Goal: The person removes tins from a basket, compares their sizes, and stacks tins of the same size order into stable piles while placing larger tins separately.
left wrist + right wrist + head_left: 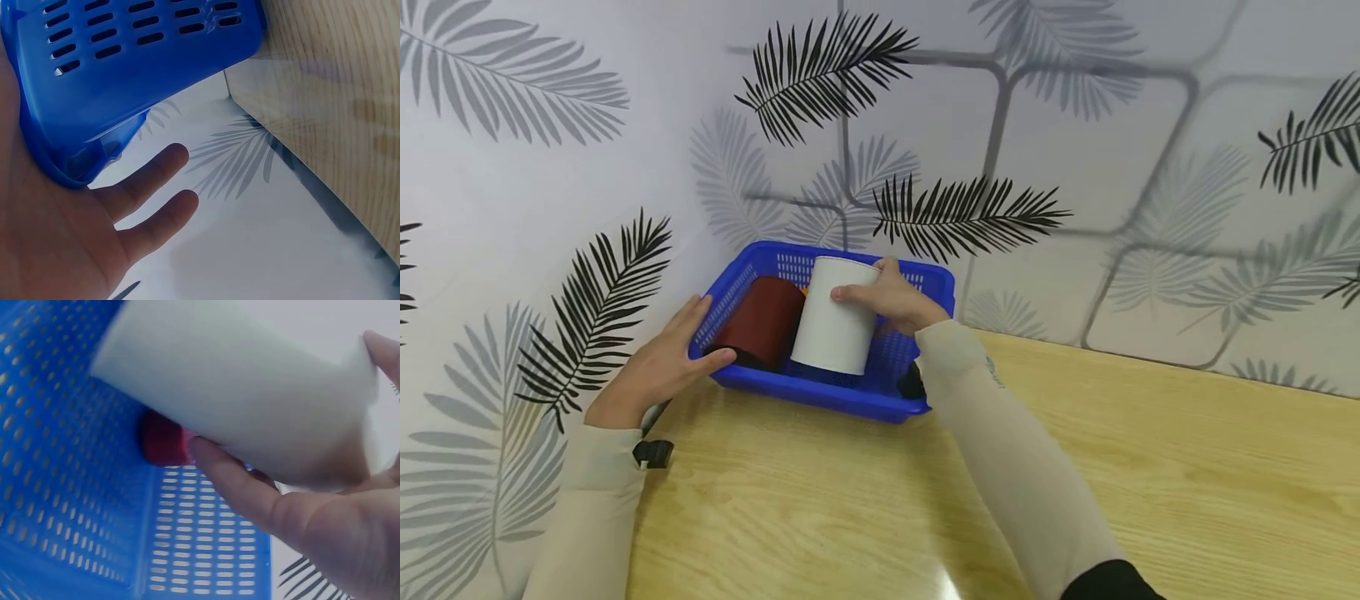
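Observation:
My right hand (898,300) holds a plain white cylinder (837,321) at its upper right, with the thumb on its near side and fingers behind. The cylinder leans inside a blue plastic basket (820,402). Left of it a dark red-brown cylinder (765,321) lies tilted in the basket. At the basket's left front corner rests my left hand (658,362), its thumb over the rim; in the left wrist view two straight fingers (159,219) extend past the basket wall. Under the white cylinder, the right wrist view shows a small red object (165,440).
A light wood table (820,500) carries the basket and extends to the right. Behind and to the left stand walls with a leaf pattern (970,217), close to the basket. A bit of orange (806,292) shows between the two cylinders.

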{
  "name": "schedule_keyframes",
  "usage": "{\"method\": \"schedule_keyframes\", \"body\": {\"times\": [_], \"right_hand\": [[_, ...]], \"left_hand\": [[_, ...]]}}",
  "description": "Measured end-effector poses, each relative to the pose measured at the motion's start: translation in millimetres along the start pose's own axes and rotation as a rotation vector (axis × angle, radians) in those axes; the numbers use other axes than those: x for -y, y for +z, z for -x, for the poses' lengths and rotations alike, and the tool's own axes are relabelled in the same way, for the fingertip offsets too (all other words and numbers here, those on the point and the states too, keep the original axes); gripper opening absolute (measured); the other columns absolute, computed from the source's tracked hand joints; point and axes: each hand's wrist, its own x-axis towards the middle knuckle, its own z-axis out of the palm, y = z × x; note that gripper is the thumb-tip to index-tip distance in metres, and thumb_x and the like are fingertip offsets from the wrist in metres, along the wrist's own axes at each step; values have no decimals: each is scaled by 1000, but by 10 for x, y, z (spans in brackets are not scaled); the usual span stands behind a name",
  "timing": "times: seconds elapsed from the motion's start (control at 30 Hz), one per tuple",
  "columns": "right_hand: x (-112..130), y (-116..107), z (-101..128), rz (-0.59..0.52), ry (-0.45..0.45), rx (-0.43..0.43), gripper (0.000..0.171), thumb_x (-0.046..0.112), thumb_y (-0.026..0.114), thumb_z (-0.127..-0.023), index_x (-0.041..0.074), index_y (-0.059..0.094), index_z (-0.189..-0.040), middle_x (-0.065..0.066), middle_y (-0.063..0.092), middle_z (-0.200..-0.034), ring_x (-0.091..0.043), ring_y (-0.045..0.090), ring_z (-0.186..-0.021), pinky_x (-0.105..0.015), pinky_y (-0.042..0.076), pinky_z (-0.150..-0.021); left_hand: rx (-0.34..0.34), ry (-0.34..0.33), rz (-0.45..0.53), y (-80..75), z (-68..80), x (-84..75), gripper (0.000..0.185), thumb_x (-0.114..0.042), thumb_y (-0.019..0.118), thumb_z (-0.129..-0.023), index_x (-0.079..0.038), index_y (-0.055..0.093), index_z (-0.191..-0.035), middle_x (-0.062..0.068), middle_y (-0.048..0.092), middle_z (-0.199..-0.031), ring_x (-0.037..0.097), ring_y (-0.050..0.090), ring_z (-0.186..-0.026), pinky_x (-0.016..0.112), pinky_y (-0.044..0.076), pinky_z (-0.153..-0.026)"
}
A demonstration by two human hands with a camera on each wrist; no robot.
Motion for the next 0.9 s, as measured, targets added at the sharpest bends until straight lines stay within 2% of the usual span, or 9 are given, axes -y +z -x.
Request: {"method": "schedule_keyframes", "body": {"times": [0.13, 0.27, 0.4, 0.53, 0.73, 0.9], "right_hand": [[43, -21, 60, -97, -89, -29, 87, 24, 81, -86, 14, 19, -145, -20, 39, -138, -39, 52, -122, -64, 48, -92], [120, -79, 148, -133, -189, -4, 81, 22, 80, -86, 14, 22, -143, -20, 40, -138, -39, 53, -120, -62, 49, -92], [202, -161, 261, -93, -283, 7, 75, 21, 79, -87, 14, 23, -137, -20, 44, -134, -37, 56, -116, -56, 52, -90], [204, -250, 387, -57, -356, -51, 73, 22, 78, -88, 14, 24, -135, -20, 44, -132, -36, 57, -113, -53, 52, -89], [111, -383, 542, 22, -457, -151, 71, 26, 80, -85, 17, 25, -128, -18, 42, -132, -36, 56, -112, -53, 52, -88], [8, -468, 626, 73, -597, -173, 69, 23, 81, -81, 19, 24, -120, -17, 40, -132, -34, 53, -114, -54, 51, -89]], "left_hand": [[4, -7, 1, 28, 28, 4, 102, -66, 53, -96, -19, -6, -164, 15, -6, -168, 50, 10, -148, 74, 19, -107], [-4, -3, -1, 40, 24, -10, 101, -66, 53, -96, -18, -5, -164, 16, -5, -168, 51, 12, -148, 74, 20, -107], [-18, -7, -7, 16, 11, -33, 101, -66, 53, -96, -17, -3, -164, 16, -4, -168, 52, 12, -147, 75, 20, -107], [-23, -9, -7, 15, 12, -40, 100, -66, 52, -96, -17, -2, -164, 16, -4, -168, 53, 13, -147, 75, 21, -106], [-24, 0, 1, 24, 10, -27, 100, -67, 52, -96, -19, -4, -164, 16, -5, -168, 52, 12, -147, 76, 20, -105], [-33, 6, 14, 35, 16, -21, 101, -66, 53, -96, -21, -5, -164, 15, -5, -168, 51, 11, -148, 77, 20, -105]]}}
